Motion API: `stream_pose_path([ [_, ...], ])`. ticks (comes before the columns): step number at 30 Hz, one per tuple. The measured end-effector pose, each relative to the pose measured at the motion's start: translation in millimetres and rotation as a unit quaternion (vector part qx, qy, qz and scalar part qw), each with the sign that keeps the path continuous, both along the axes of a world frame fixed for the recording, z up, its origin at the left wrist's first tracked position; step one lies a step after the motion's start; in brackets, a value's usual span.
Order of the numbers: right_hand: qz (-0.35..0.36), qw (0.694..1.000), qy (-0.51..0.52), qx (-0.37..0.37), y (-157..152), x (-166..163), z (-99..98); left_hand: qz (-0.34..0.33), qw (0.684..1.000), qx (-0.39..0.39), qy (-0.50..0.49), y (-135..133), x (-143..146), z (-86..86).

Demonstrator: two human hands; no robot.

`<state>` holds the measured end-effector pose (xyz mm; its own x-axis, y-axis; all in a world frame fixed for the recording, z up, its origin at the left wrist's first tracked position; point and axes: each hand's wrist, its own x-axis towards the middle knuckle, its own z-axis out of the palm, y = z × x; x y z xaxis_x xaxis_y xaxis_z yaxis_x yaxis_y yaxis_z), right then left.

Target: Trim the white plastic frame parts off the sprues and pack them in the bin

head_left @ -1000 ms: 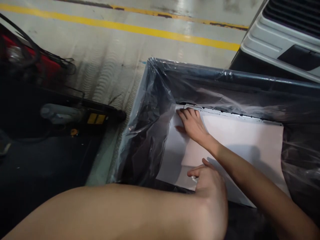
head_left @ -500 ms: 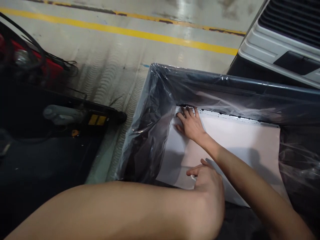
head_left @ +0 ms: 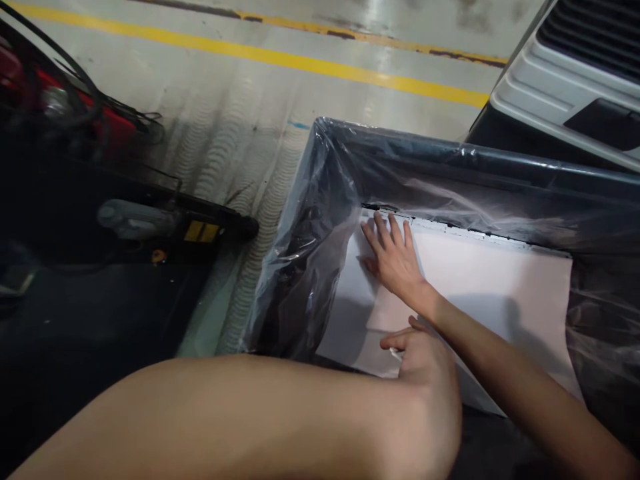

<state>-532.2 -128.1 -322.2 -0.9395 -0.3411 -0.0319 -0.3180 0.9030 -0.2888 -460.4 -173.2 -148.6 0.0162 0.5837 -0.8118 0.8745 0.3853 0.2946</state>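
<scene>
My right hand lies with spread fingers on the upper left of a white sheet, its fingertips close to the far edge. The sheet seems to be in overlapping pieces. Over the near part of the sheet, my left hand is bent at the wrist, with one finger stretched left and the others curled or hidden. A small white bit shows under that finger; I cannot make out what it is. Along the far edge a row of white pieces with dark gaps sticks out beneath the sheet.
The sheet lies inside a deep box lined with clear plastic film. At the upper right stands a grey machine with a black grille. A dark cart with a grey fitting is on the left. Yellow lines cross the floor.
My right hand's fingers have drawn back slightly from the far edge and now lie flatter on the sheet. The left hand keeps its pose. The whole view has shifted a little.
</scene>
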Motion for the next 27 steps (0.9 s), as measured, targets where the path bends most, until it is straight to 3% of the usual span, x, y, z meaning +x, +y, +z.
stream_pose_path([
  [5, -0.015, 1.0, -0.007, -0.009, 3, 7, -24.0, -0.016, 1.0, 0.016, 0.008, -2, 0, -1.4],
  [8, -0.021, 1.0, 0.008, -0.012, 3, 3, -30.1, 0.035, 0.998, 0.036, 0.024, -3, 2, -4.1],
  [16, -0.021, 1.0, -0.002, -0.009, 4, 6, -25.7, 0.101, 0.992, 0.058, 0.057, -4, 11, -11.9],
  [20, -0.04, 0.999, -0.017, 0.013, 3, 6, -13.5, 0.108, 0.991, 0.066, 0.041, -6, 11, -9.9],
  [25, 0.084, 0.995, -0.044, 0.027, -9, -7, 1.5, 0.073, 0.997, 0.016, -0.005, -1, 3, -3.4],
  [27, 0.1, 0.991, -0.081, 0.033, -11, -10, -0.1, 0.083, 0.996, 0.008, -0.008, 0, 2, -3.4],
])
